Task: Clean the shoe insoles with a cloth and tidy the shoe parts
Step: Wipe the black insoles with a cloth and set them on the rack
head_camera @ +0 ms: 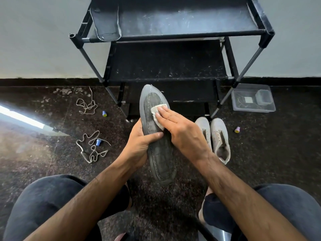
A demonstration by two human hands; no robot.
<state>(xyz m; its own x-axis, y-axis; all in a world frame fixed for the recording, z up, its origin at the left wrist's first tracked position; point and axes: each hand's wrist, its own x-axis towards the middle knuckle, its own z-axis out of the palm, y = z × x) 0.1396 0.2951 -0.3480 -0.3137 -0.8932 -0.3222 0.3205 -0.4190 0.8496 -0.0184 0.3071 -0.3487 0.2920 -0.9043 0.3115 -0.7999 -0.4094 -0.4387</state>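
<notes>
A long grey insole point(160, 159) with a stitched edge is held upright over the floor, toe pointing away from me. My left hand point(139, 145) grips its left edge at the middle, thumb across the face. My right hand point(180, 129) lies flat on the insole and presses a small white cloth point(157, 112) against its upper half. A second grey insole point(106, 20) lies on the left of the black rack's top shelf. Two white laceless shoes point(218, 136) stand on the floor just right of my right hand.
A black multi-tier shoe rack point(166, 66) stands against the wall straight ahead. Two loose laces point(86, 105) point(92, 148) lie on the dark floor at left, with small coloured caps point(104, 113) point(98, 142) point(237, 129). A clear plastic box point(252, 99) sits at right. My knees frame the bottom.
</notes>
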